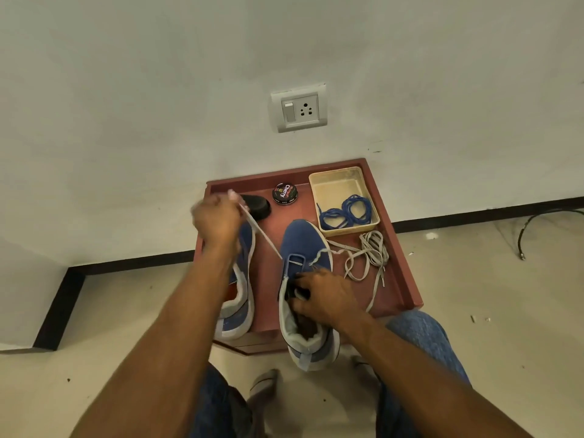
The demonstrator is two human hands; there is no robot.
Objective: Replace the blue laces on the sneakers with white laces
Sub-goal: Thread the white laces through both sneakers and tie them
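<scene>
Two blue sneakers stand on a red-brown tray [398, 248]. The right sneaker [300, 240] has a white lace [267, 241] threaded through its lowest eyelets. My left hand [218, 221] grips one end of that lace and holds it taut, up and to the left. My right hand [322, 297] grips the sneaker's tongue and collar. The left sneaker [238, 306] lies partly under my left forearm, with no lace visible on it. The blue laces [349, 213] lie coiled in a cream plastic box [335, 184]. A second white lace [368, 257] lies loose on the tray's right side.
A black shoe polish tin [285, 193] and a black brush [259, 208] sit at the tray's back. The tray stands against a white wall with a socket [298, 109]. My knees in jeans are below. A black cable [543, 222] lies on the floor, right.
</scene>
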